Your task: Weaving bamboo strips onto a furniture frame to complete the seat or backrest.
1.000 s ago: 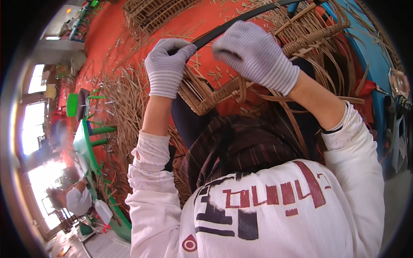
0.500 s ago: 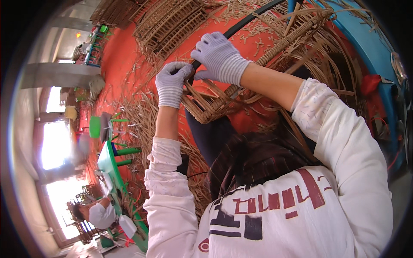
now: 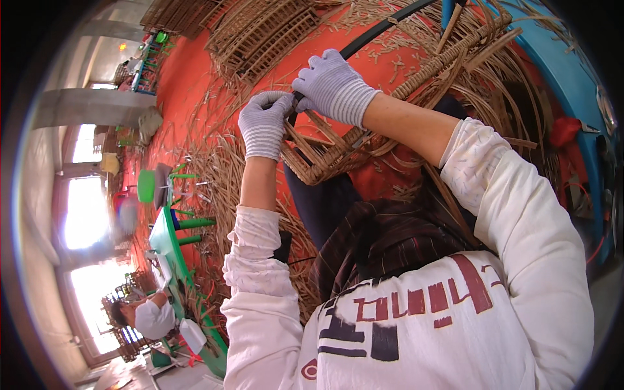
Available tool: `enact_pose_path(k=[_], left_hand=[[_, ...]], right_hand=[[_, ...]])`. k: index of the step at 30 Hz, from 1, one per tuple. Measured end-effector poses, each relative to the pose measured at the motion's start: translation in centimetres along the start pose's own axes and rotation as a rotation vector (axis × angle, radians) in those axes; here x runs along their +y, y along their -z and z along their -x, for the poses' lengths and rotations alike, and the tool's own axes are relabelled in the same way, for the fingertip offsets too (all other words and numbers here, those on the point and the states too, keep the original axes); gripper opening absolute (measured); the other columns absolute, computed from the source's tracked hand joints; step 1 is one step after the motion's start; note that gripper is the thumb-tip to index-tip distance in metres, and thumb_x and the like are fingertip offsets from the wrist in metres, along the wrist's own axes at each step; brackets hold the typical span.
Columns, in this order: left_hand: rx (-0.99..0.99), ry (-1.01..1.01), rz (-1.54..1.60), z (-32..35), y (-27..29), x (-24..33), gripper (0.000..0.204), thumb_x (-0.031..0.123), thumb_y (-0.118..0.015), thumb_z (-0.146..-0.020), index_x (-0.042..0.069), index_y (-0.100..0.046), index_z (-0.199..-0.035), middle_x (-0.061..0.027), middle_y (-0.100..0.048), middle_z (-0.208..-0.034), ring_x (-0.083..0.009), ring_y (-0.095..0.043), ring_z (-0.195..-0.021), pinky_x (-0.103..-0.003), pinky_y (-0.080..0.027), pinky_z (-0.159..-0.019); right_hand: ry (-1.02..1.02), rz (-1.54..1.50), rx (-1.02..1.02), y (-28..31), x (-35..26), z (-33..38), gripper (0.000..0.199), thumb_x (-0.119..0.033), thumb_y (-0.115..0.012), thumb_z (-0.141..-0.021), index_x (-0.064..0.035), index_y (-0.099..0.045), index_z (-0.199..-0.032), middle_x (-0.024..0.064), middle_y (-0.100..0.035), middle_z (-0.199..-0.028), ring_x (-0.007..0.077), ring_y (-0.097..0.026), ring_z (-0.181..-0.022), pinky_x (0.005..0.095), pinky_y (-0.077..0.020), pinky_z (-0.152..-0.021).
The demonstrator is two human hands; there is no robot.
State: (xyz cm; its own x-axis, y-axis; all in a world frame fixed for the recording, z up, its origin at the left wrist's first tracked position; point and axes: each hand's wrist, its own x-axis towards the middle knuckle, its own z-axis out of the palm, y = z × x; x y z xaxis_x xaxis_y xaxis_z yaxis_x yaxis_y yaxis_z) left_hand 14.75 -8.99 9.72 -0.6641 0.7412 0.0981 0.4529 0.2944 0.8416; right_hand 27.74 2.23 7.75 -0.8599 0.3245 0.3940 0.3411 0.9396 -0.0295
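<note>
Both my hands wear striped white-and-lilac knit gloves. A long black strip (image 3: 369, 41) comes down from the upper right and runs beneath my right hand (image 3: 333, 88) to my left hand (image 3: 263, 123). My left fingers pinch its lower end at the corner of a brown woven frame (image 3: 314, 170). Curled over the strip just above that corner, my right hand grips it. The frame has wrapped edges and thin slats, and its near end lies above my knees. How the strip meets the frame is hidden behind the fingers.
Stacked woven racks (image 3: 257, 42) stand on the red floor (image 3: 185, 84) at the far side, among scattered brown strips. A blue table (image 3: 552, 62) is at the right, with a bundle of loose strands (image 3: 520, 84) beside it. At left, a person (image 3: 155, 322) sits near a green table (image 3: 170, 244).
My left hand has shifted slightly right, and my right hand has moved a little left along the strip, closer to it. The view has shifted slightly.
</note>
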Motion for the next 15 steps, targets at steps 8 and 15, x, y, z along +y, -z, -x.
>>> enact_pose_path(k=[8,15], left_hand=[[0.022,-0.005,0.028,0.5,-0.2,-0.5,0.011,0.011,-0.075,-0.081,0.001,-0.075,-0.087,-0.0053,-0.069,-0.083,-0.0125,-0.065,-0.07,-0.028,-0.053,-0.067],[0.149,-0.118,-0.141,1.3,-0.9,-0.2,0.011,0.014,-0.075,-0.08,0.003,-0.074,-0.082,-0.0063,-0.068,-0.083,-0.0125,-0.066,-0.07,-0.028,-0.053,-0.066]], right_hand=[[0.01,-0.098,0.077,-0.5,0.2,0.8,0.04,-0.051,-0.067,-0.084,-0.016,-0.068,-0.103,0.0028,-0.067,-0.094,0.0215,-0.06,-0.101,0.0385,-0.0389,-0.096],[0.024,-0.214,0.114,-0.8,0.5,1.1,0.04,-0.049,-0.068,-0.084,-0.0143,-0.068,-0.105,0.0049,-0.066,-0.096,0.024,-0.06,-0.102,0.0411,-0.0384,-0.099]])
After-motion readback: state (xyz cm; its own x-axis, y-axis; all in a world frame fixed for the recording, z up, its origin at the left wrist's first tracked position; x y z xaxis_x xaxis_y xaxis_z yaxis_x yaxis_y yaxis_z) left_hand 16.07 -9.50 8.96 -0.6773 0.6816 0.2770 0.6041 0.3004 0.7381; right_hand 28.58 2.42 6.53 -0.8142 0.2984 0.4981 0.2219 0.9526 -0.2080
